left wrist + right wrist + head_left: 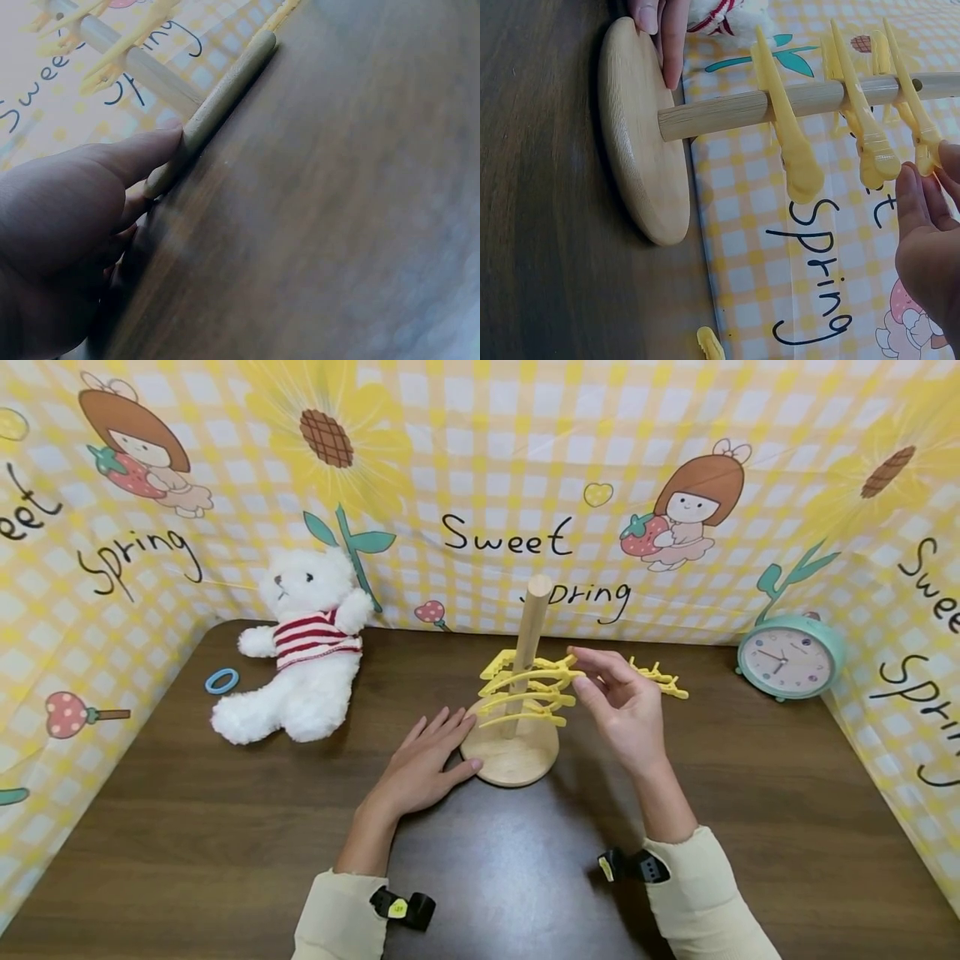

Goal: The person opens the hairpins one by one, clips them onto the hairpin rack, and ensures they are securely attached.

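Well, in the head view a pale, round wooden base (pixel 517 766) with an upright, cylindrical wooden pole (pixel 532 618) stands near the middle of the frame on a dark brown, wood-grained tabletop (pixel 187 827). The right hand (pixel 628 714) pinches one end of the uppermost slim yellow plastic clip (pixel 542 673), which straddles the pole above two similar yellow plastic clips (pixel 517 697). The left hand (pixel 427 768) has its fingers straight and relaxed, touching the base's edge without gripping. More yellow plastic clips (pixel 663 681) lie right of centre (how many, I cannot tell). A white plush bear (pixel 311 652) in a red-striped shirt sits at the left.

In the left wrist view, the left thumb touches the base's rim at middle left, while the other fingers are partly hidden below it; pale, washed-out clips cross the pole at upper left.

In the right wrist view, the right thumb and fingers meet on the uppermost clip's broad end, at the right of the frame. I would judge it light, stiff, sprung and rather slippery, its thin arms the fragile part; that broad end seems the place to squeeze. The heavier-looking base is probably best steadied by its rim.
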Demonstrator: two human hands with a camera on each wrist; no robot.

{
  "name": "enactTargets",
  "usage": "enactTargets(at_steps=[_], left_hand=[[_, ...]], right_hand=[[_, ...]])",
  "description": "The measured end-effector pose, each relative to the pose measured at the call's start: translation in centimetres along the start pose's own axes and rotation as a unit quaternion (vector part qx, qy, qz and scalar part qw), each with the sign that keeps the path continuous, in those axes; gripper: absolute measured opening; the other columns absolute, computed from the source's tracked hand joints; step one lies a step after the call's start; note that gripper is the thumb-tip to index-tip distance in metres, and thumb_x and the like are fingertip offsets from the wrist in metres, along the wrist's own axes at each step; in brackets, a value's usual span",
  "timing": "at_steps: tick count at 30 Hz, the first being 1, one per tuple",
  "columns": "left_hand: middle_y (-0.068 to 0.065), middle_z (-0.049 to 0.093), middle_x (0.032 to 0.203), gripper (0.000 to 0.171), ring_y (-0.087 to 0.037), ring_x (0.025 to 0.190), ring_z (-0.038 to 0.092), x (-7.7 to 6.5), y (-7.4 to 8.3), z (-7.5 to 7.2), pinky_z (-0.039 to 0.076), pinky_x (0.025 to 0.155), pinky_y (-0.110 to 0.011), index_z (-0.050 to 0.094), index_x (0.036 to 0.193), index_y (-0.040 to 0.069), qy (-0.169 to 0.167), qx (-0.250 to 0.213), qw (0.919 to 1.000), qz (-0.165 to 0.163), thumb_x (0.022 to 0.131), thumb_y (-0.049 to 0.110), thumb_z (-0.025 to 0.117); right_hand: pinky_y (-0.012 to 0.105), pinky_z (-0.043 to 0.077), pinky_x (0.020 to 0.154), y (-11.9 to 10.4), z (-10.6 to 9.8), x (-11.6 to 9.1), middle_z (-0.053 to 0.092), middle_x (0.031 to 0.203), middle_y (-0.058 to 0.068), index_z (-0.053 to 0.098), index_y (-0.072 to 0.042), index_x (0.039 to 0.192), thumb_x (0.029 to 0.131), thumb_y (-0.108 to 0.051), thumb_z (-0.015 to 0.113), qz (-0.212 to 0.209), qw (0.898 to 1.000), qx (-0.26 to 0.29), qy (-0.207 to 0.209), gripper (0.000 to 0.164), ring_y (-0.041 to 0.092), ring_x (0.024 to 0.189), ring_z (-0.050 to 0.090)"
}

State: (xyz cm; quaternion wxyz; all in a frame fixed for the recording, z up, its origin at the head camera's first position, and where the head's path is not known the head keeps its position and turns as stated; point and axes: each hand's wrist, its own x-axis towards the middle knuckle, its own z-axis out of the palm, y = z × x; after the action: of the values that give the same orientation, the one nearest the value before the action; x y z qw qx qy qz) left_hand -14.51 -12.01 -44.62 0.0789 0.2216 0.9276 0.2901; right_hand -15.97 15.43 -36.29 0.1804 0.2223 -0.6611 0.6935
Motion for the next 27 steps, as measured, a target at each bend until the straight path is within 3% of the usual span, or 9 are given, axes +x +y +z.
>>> enactTargets(at_steps=[8,15,21,27], left_hand=[[-0.009,0.026,0.165,0.072,-0.026,0.155,0.013,-0.2,0.0,0.0,0.004,0.123,-0.049,0.029,0.161,0.016,0.001,-0.002,1.0000,0.005,0.103,0.049,0.055],[-0.009,0.027,0.165,0.073,-0.026,0.155,0.013,-0.1,0.1,-0.1,0.003,0.123,-0.049,0.029,0.161,0.016,0.002,-0.002,1.0000,0.005,0.102,0.049,0.056],[-0.008,0.026,0.165,0.072,-0.026,0.155,0.012,-0.1,0.2,-0.1,0.003,0.124,-0.048,0.029,0.161,0.016,0.001,-0.004,1.0000,0.004,0.103,0.048,0.056],[-0.009,0.027,0.165,0.072,-0.026,0.155,0.013,-0.2,0.2,-0.1,0.003,0.124,-0.048,0.029,0.161,0.016,0.003,-0.004,1.0000,0.004,0.102,0.047,0.056]], right_hand=[[0.025,0.054,0.084,-0.1,-0.1,-0.1,0.067,0.117,0.020,0.066,0.014,0.121,0.091,0.016,0.062,0.005,1.000,0.000,-0.006,0.030,0.029,0.103,0.064],[0.026,0.054,0.088,-0.2,-0.3,0.0,0.068,0.116,0.013,0.063,0.018,0.122,0.091,0.017,0.062,0.016,1.000,0.006,-0.016,0.031,0.026,0.106,0.064],[0.027,0.054,0.087,0.2,-1.5,0.0,0.068,0.119,0.018,0.064,0.017,0.122,0.095,0.014,0.059,0.013,1.000,0.007,-0.015,0.028,0.021,0.106,0.067],[0.029,0.055,0.089,0.6,-2.9,-0.1,0.071,0.114,0.011,0.062,0.019,0.121,0.095,0.013,0.059,0.029,1.000,0.003,-0.003,0.027,0.020,0.101,0.069]])
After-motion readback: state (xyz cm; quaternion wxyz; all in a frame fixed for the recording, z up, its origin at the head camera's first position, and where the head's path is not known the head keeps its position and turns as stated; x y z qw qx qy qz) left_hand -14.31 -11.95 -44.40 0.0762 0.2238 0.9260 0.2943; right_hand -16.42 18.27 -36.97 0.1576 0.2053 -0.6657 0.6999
